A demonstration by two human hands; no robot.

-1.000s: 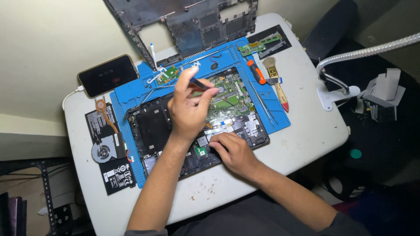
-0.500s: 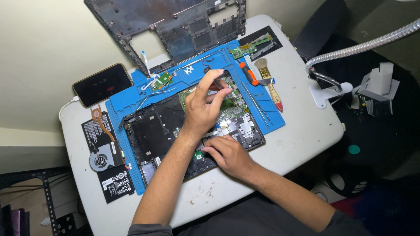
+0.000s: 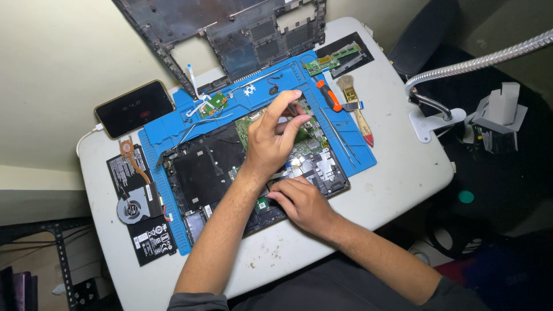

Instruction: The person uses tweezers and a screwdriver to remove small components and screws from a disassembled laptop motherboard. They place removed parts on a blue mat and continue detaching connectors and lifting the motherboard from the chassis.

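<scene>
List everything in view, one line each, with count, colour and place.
opened laptop: one, black, on the blue mat
mat: one, blue, on the table
table: one, white
laptop cover: one, dark grey, far edge
phone: one, black, left of the mat
fan: one, black, left edge
screwdriver: one, orange handle, on the mat
brush: one, wooden handle, right on the mat
lamp arm: one, silver, right
left hand: over the green board, pinching a small tool
right hand: resting on the laptop's near edge

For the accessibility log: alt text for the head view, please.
Seen from above, a left hand pinches a small tool over an opened laptop on a blue mat; the right hand presses its near edge. A phone, fan and brush lie around.
</scene>
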